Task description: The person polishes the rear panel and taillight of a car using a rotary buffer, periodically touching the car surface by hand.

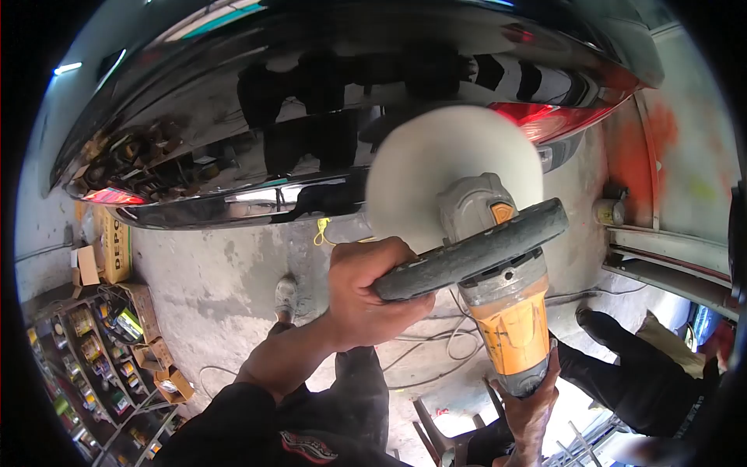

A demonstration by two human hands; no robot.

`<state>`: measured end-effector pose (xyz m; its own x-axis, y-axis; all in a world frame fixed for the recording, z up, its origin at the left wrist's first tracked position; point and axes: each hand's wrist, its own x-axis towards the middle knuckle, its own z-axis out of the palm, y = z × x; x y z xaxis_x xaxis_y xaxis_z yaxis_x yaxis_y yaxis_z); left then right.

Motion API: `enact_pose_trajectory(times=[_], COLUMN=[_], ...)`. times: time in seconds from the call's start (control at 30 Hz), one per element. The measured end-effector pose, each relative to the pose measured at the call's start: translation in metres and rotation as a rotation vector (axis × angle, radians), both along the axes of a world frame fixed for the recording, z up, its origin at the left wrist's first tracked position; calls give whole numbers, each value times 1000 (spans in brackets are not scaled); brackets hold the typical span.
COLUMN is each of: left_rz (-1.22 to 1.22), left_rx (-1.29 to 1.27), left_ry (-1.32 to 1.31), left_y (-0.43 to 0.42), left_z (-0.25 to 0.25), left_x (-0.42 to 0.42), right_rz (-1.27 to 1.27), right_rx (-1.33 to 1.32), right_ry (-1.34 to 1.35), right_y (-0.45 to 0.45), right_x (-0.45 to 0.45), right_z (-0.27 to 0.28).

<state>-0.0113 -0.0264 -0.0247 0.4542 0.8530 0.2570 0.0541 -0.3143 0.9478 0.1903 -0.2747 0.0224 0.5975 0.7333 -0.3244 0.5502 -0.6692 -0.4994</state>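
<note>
Concrete floor (pixel 226 272) spreads under the rear of a glossy black car (pixel 311 144), which carries 2 red taillights (pixel 115 196), 1 toward each side. Dark figures show as reflections in its paint. Between the car and the person, a yellow and grey polisher (pixel 510 327) is held off the floor, its round white pad (pixel 416 171) blurred and overlapping the car in view; whether they touch I cannot tell. The left hand (pixel 377 288) has its fingers curled tight around the black handle (pixel 486 249). The right hand (pixel 535 405) grips the polisher's rear end, fingers wrapped around it. A cable (pixel 424 383) loops across the floor below. At left, a box (pixel 117 249) stands near a loaded shelf (pixel 89 370).
</note>
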Motion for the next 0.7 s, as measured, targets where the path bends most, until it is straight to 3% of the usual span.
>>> enact_pose_trajectory(times=[0.2, 0.4, 0.57, 0.67, 0.7], left_rz=[6, 34, 38, 63, 69], left_rx=[-116, -132, -219, -219, -206], left_ry=[-167, -313, -322, -307, -299], left_y=[-1, 7, -4, -7, -6], left_z=[0, -1, -10, -10, -9], left_x=[12, 31, 31, 32, 33], right_rz=[-14, 47, 18, 195, 141], right_rx=[4, 2, -100, -100, -144], right_ry=[-172, -388, -350, -524, -520], right_y=[11, 15, 23, 23, 23], right_x=[-1, 8, 7, 11, 11], right_z=[49, 64, 83, 85, 87])
